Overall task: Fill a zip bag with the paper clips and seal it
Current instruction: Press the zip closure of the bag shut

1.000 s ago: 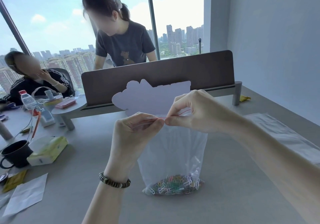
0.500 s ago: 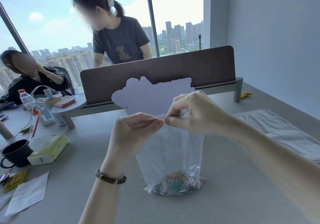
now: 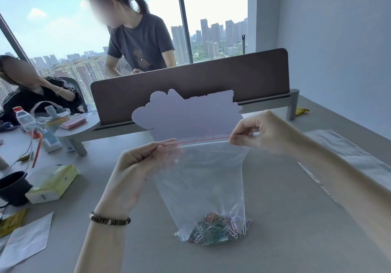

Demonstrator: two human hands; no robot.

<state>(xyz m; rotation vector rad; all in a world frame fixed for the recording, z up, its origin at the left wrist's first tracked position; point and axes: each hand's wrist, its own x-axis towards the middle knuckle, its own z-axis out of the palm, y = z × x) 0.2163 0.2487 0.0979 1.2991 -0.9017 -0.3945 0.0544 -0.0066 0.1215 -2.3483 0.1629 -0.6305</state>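
Now the bag point(image 3: 201, 179) stands on the surface point(image 3: 285, 220), clips point(image 3: 215, 228) pooled at its bottom, left hand point(image 3: 135, 167) and right hand point(image 3: 262, 133) pinching the red zip point(image 3: 201, 141) ends. Seemingly closed; any unpressed stretch could gape and spill clips.

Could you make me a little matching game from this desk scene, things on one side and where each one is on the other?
Things:
1. paper clips
2. zip bag
3. mug
4. bracelet

Places:
A. on the left wrist
B. at the desk's left edge
C. heaped in the bottom of the bag
D. pinched at its top corners by left hand and right hand

Pairs: 1-C, 2-D, 3-B, 4-A
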